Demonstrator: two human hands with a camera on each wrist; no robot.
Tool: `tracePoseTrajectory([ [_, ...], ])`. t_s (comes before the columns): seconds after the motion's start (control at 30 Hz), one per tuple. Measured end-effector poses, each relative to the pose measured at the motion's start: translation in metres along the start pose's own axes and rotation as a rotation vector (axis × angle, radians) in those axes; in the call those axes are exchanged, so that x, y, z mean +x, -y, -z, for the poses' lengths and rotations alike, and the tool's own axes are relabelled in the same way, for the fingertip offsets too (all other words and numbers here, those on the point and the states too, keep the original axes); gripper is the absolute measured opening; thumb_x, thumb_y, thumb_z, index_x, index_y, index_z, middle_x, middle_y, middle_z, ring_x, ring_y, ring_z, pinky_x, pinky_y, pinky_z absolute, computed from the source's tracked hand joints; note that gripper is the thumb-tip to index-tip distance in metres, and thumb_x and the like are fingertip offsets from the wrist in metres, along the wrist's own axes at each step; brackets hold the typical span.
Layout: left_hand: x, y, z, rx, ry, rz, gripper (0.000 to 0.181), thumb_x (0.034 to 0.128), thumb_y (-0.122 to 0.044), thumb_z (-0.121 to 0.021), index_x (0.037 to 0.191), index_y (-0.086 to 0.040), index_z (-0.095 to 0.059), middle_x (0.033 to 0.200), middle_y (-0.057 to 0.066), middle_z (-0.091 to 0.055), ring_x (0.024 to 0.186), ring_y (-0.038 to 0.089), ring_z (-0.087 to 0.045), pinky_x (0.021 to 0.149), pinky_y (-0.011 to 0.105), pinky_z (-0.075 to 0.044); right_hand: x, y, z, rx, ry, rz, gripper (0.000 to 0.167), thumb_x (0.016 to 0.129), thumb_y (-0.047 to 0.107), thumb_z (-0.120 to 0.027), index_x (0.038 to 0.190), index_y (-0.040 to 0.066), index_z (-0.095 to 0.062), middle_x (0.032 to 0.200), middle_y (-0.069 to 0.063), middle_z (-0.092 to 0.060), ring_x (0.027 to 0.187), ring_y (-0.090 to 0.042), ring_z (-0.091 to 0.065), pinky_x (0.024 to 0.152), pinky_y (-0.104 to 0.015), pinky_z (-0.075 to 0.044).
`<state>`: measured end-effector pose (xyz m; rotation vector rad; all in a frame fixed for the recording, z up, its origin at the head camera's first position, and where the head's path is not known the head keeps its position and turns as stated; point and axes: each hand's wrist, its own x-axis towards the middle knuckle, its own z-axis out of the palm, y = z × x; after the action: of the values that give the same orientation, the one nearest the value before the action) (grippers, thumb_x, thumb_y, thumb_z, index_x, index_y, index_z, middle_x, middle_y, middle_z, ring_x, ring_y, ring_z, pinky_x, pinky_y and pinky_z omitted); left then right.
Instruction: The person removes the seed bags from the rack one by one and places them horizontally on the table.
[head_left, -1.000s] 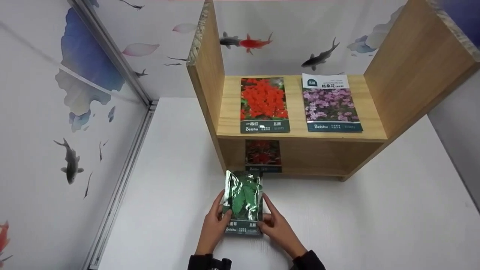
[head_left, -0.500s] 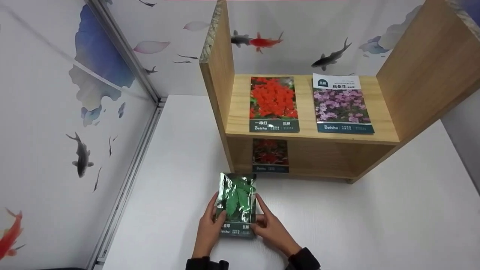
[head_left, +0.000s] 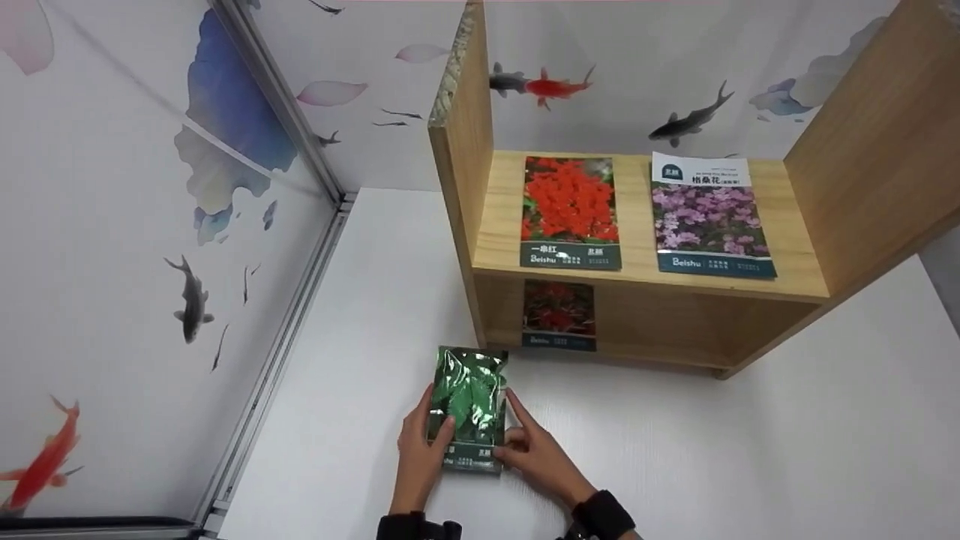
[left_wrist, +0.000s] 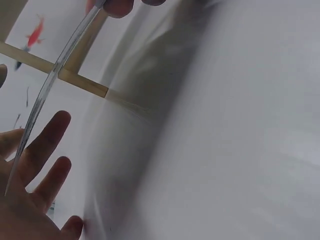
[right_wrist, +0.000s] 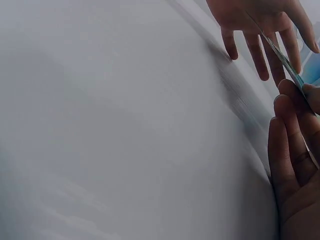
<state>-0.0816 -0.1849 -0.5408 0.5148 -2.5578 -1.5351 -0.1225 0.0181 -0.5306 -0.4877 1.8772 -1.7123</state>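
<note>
Here's the left hand (head_left: 422, 450), pinching the left edge of the green packet (head_left: 469, 397); the right hand (head_left: 536, 454) pinches the lower right side; what a glossy thing it is, white glare streaking across big green leaves, a dark band of pale lettering along the bottom, partly covered at left; edge-on in the wrist views, it's thin; it's held up over the white counter (head_left: 675, 450), near the wooden shelf (head_left: 635, 225), where a red-flower packet (head_left: 570, 206) and a pink-flower packet (head_left: 709, 217) lie side by side.
</note>
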Motion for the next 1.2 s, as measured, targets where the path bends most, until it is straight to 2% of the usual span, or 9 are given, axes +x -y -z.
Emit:
tracePoseTrajectory([
  [0.17,0.003,0.004,-0.002,0.052,-0.037,-0.043,0.059,0.0859,-0.041,-0.054,0.138,-0.025,-0.034,0.136,0.007,-0.037,0.127,0.027,-0.025,0.098,0.054,-0.01,0.008,-0.011,-0.001,-0.073,-0.021,-0.021,0.091,0.08,0.018,-0.068,0.145,0.027,-0.005,0.076,-0.004,-0.063,0.063,-0.011,-0.053,0.066,-0.026,-0.043],
  [0.33,0.008,0.007,-0.002,0.062,-0.048,-0.061,0.059,0.0859,-0.041,-0.054,0.139,-0.026,-0.033,0.138,0.014,-0.032,0.127,0.033,-0.021,0.098,0.055,-0.006,0.02,-0.025,-0.002,-0.142,-0.036,-0.029,0.094,0.078,0.024,-0.07,0.144,0.032,-0.003,0.074,0.001,-0.064,0.063,-0.014,-0.058,0.06,-0.029,-0.048],
  [0.5,0.013,0.01,-0.005,0.105,-0.039,-0.074,0.061,0.0855,-0.043,-0.054,0.139,-0.025,-0.032,0.138,0.015,-0.031,0.127,0.035,-0.019,0.097,0.056,-0.004,0.024,-0.026,-0.003,-0.137,-0.047,-0.03,0.095,0.077,0.021,-0.07,0.144,0.032,-0.003,0.073,0.0,-0.064,0.062,-0.018,-0.06,0.055,-0.031,-0.049],
  [0.63,0.015,0.015,-0.005,0.149,-0.022,-0.074,0.061,0.085,-0.044,-0.054,0.138,-0.022,-0.034,0.137,0.008,-0.037,0.128,0.03,-0.017,0.098,0.054,0.001,0.025,-0.025,-0.005,-0.119,-0.04,-0.073,0.095,0.078,0.019,-0.069,0.143,0.033,-0.002,0.076,0.0,-0.064,0.062,-0.019,-0.06,0.052,-0.033,-0.049],
  [0.77,0.013,0.019,-0.005,0.202,-0.024,-0.077,0.062,0.0842,-0.044,-0.055,0.137,-0.017,-0.037,0.134,0.005,-0.041,0.129,0.026,-0.018,0.099,0.052,0.004,0.026,-0.024,-0.009,-0.095,-0.021,-0.098,0.093,0.08,0.017,-0.068,0.143,0.032,-0.001,0.075,-0.002,-0.064,0.06,-0.02,-0.06,0.049,-0.035,-0.049],
  [1.03,0.014,0.021,-0.008,0.256,-0.056,-0.082,0.067,0.0836,-0.042,-0.057,0.137,-0.008,-0.035,0.134,0.012,-0.041,0.128,0.028,-0.021,0.1,0.051,0.004,0.03,-0.023,-0.011,-0.102,-0.039,-0.089,0.085,0.083,0.007,-0.062,0.145,0.016,-0.004,0.067,-0.013,-0.06,0.049,-0.031,-0.057,0.041,-0.04,-0.045],
  [1.2,0.013,0.021,-0.009,0.281,-0.071,-0.058,0.065,0.0841,-0.039,-0.057,0.136,-0.005,-0.036,0.132,0.016,-0.041,0.127,0.03,-0.022,0.101,0.05,0.003,0.032,-0.025,-0.013,-0.13,-0.039,-0.104,0.083,0.084,0.012,-0.062,0.145,0.019,-0.005,0.064,-0.008,-0.061,0.045,-0.025,-0.057,0.038,-0.036,-0.045],
])
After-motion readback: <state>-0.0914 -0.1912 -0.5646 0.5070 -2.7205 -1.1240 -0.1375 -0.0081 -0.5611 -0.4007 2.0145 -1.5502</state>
